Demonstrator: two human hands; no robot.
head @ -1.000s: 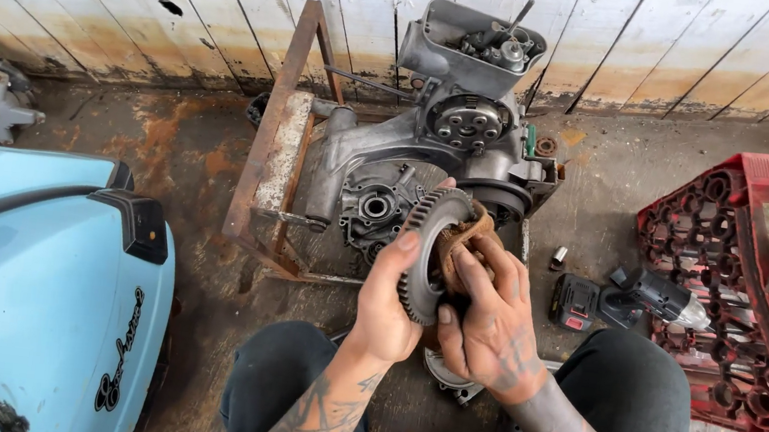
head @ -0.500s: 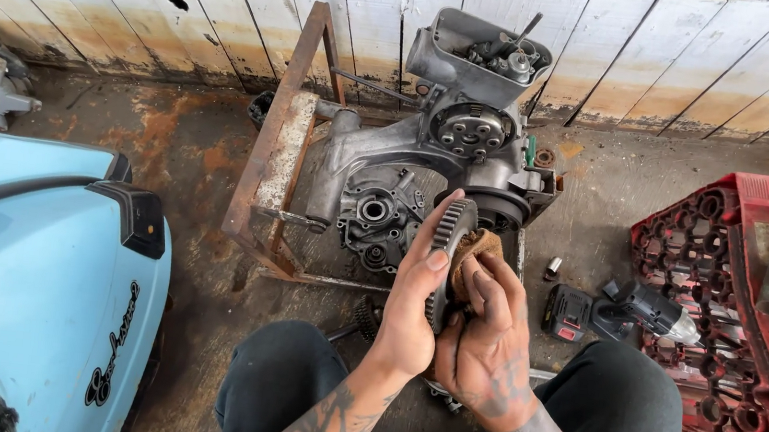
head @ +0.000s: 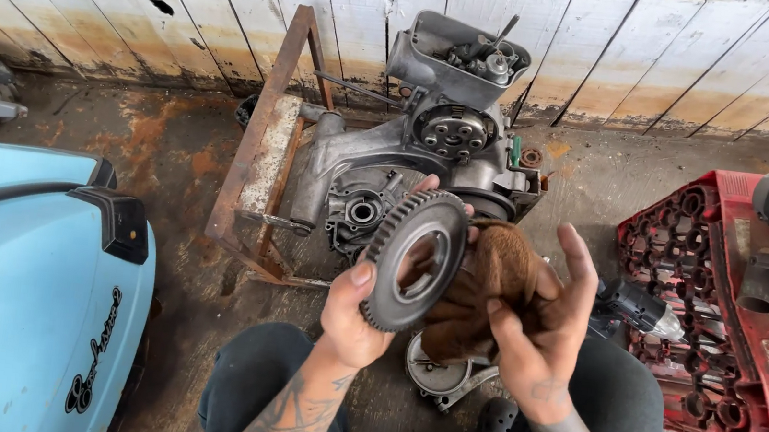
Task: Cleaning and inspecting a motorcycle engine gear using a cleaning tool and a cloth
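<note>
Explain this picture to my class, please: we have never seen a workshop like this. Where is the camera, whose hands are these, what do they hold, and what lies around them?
The one view comes from a camera worn on the person's head, looking down at their own two hands and knees. The left hand holds up a large grey metal toothed ring gear by its rim. The right hand presses a brown crumpled rag against it. Behind them, on the stained concrete floor, a grey metal engine casing sits in a rusty steel frame. To the right lies a red plastic tool tray, to the left a light blue scooter body. Each grip is closed on its thing.
</note>
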